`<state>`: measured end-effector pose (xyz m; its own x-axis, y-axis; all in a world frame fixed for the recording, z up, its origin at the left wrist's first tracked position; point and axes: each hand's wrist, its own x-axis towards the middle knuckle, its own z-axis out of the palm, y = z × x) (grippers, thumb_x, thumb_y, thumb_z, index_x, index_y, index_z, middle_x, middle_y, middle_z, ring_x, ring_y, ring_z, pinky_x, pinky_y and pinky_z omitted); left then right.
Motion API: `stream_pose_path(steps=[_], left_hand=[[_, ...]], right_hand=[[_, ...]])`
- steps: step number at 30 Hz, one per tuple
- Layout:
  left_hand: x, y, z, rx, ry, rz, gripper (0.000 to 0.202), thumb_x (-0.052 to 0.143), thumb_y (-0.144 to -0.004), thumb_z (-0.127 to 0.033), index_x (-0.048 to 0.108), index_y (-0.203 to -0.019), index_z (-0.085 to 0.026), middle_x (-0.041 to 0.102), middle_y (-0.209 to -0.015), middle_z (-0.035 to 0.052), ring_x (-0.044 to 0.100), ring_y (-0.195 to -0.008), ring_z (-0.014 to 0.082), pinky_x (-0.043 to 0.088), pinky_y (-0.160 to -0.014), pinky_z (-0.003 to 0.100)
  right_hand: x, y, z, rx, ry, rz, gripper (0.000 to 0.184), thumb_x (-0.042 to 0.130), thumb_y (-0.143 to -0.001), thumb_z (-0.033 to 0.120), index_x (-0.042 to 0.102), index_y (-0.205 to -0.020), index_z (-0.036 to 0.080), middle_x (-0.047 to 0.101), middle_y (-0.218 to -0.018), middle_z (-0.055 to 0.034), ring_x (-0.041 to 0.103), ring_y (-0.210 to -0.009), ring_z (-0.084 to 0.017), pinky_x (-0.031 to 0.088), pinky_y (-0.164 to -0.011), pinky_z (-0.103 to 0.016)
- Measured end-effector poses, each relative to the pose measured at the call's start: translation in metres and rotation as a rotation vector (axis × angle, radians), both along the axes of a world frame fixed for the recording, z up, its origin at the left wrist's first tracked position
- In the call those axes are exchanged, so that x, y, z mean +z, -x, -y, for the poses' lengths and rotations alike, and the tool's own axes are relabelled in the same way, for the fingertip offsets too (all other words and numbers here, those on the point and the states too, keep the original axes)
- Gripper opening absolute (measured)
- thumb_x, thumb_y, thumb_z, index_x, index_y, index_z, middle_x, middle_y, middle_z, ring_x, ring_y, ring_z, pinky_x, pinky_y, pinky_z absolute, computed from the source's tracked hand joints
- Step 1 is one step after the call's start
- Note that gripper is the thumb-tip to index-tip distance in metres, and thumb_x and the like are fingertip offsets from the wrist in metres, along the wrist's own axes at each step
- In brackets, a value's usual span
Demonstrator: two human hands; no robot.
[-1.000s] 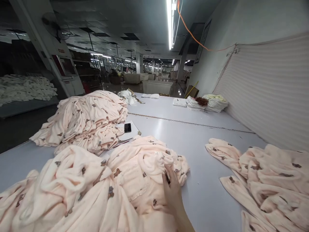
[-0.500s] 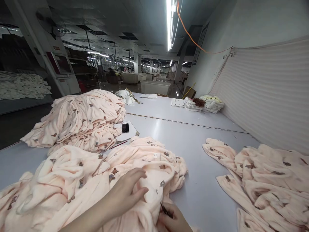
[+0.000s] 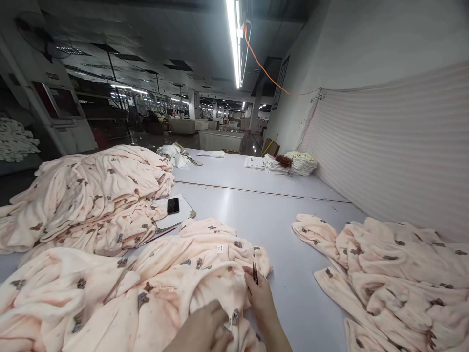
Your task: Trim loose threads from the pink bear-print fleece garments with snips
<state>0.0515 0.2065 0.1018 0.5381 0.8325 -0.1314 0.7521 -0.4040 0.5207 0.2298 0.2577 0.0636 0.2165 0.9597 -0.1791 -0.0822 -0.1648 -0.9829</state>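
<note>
A pale pink plush garment (image 3: 172, 283) with small brown bear prints lies bunched on the table in front of me, a small white label (image 3: 220, 249) on its upper part. My left hand (image 3: 205, 326) is low on the garment, its fingers bent and closed on the cloth; it is slightly blurred. On the garment's right edge rests my right hand (image 3: 259, 293), closed around dark thread snips (image 3: 255, 274) whose points stick upward. The snips' handles are hidden in the palm.
A heap of the same pink garments (image 3: 98, 190) rises at the left, and more pink garments (image 3: 388, 274) lie at the right. Behind are a black phone (image 3: 173, 205) on papers, stacked white cloths (image 3: 276, 164) and a striped hanging sheet (image 3: 384, 156) along the wall.
My right hand has moved up along the garment's edge with the snips, which now point upward. My left hand has come down and closed its fingers. The view has swung right.
</note>
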Motion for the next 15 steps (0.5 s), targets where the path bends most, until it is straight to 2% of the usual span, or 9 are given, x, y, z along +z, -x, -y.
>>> stream_pose_path(steps=[1, 3, 5, 6, 7, 9, 11, 13, 15], left_hand=[[0.008, 0.005, -0.005, 0.063, -0.106, 0.045, 0.022, 0.050, -0.081, -0.023, 0.061, -0.100, -0.022, 0.063, -0.108, 0.0086, 0.061, -0.098, 0.0249, 0.049, -0.086, 0.040], [0.022, 0.013, -0.016, 0.146, -0.297, 0.091, 0.028, 0.048, -0.084, -0.027, 0.057, -0.110, -0.024, 0.056, -0.125, 0.0102, 0.049, -0.118, 0.0286, 0.037, -0.100, 0.050], [0.029, 0.019, -0.028, 0.151, -0.340, 0.091, 0.049, 0.056, -0.080, -0.033, 0.047, -0.127, -0.025, 0.041, -0.144, 0.0107, 0.027, -0.135, 0.0346, 0.017, -0.108, 0.060], [0.029, 0.021, -0.034, 0.158, -0.293, 0.099, 0.063, 0.060, -0.076, -0.037, 0.040, -0.135, -0.024, 0.037, -0.146, 0.0115, 0.022, -0.137, 0.0361, 0.012, -0.109, 0.062], [0.029, 0.022, -0.038, 0.166, -0.194, 0.116, 0.075, 0.062, -0.074, -0.040, 0.032, -0.140, -0.023, 0.040, -0.144, 0.0133, 0.024, -0.136, 0.0371, 0.013, -0.108, 0.061], [0.025, 0.024, -0.041, 0.163, 0.066, 0.158, 0.083, 0.063, -0.072, -0.045, 0.027, -0.143, -0.021, 0.056, -0.129, 0.0128, 0.043, -0.123, 0.0356, 0.029, -0.103, 0.054], [0.019, 0.028, -0.036, 0.136, 0.270, 0.184, 0.067, 0.063, -0.072, -0.046, 0.045, -0.133, -0.023, 0.067, -0.108, 0.0051, 0.057, -0.104, 0.0298, 0.043, -0.091, 0.042], [0.013, 0.034, -0.022, 0.094, 0.375, 0.177, 0.042, 0.063, -0.074, -0.046, 0.064, -0.109, -0.024, 0.070, -0.093, -0.0006, 0.061, -0.091, 0.0250, 0.048, -0.079, 0.033], [0.009, 0.042, 0.000, 0.082, 0.447, 0.159, 0.029, 0.062, -0.077, -0.044, 0.068, -0.091, -0.020, 0.069, -0.085, -0.0015, 0.063, -0.082, 0.0211, 0.051, -0.072, 0.031]], right_hand=[[0.003, 0.002, 0.006, 0.016, 0.010, -0.051, 0.040, 0.064, -0.070, 0.045, 0.066, -0.098, 0.015, 0.067, -0.083, -0.0048, 0.062, -0.081, -0.021, 0.048, -0.071, -0.029], [0.012, 0.004, 0.021, 0.046, 0.029, -0.131, 0.044, 0.063, -0.074, 0.046, 0.062, -0.107, 0.017, 0.064, -0.076, -0.0009, 0.059, -0.066, -0.015, 0.045, -0.058, -0.023], [0.020, 0.005, 0.035, 0.070, 0.045, -0.179, 0.044, 0.065, -0.074, 0.047, 0.060, -0.107, 0.018, 0.058, -0.068, 0.0033, 0.051, -0.053, -0.009, 0.039, -0.049, -0.018], [0.024, 0.006, 0.040, 0.084, 0.050, -0.200, 0.044, 0.067, -0.073, 0.047, 0.060, -0.106, 0.019, 0.055, -0.065, 0.0047, 0.047, -0.051, -0.008, 0.035, -0.046, -0.017], [0.027, 0.007, 0.044, 0.101, 0.054, -0.220, 0.044, 0.069, -0.072, 0.048, 0.061, -0.105, 0.019, 0.053, -0.063, 0.0057, 0.044, -0.049, -0.007, 0.033, -0.045, -0.016], [0.028, 0.008, 0.050, 0.137, 0.046, -0.240, 0.045, 0.071, -0.069, 0.048, 0.061, -0.102, 0.019, 0.050, -0.062, 0.0065, 0.040, -0.049, -0.006, 0.030, -0.044, -0.016], [0.022, 0.009, 0.055, 0.185, 0.018, -0.199, 0.042, 0.072, -0.068, 0.049, 0.062, -0.096, 0.019, 0.048, -0.060, 0.0066, 0.039, -0.050, -0.007, 0.030, -0.046, -0.017], [0.013, 0.010, 0.061, 0.288, 0.001, -0.121, 0.038, 0.072, -0.067, 0.048, 0.063, -0.087, 0.018, 0.048, -0.058, 0.0066, 0.041, -0.051, -0.008, 0.031, -0.048, -0.018], [0.002, 0.010, 0.067, 0.425, 0.001, -0.050, 0.036, 0.072, -0.065, 0.047, 0.063, -0.083, 0.017, 0.051, -0.055, 0.0063, 0.044, -0.051, -0.009, 0.034, -0.050, -0.019]])
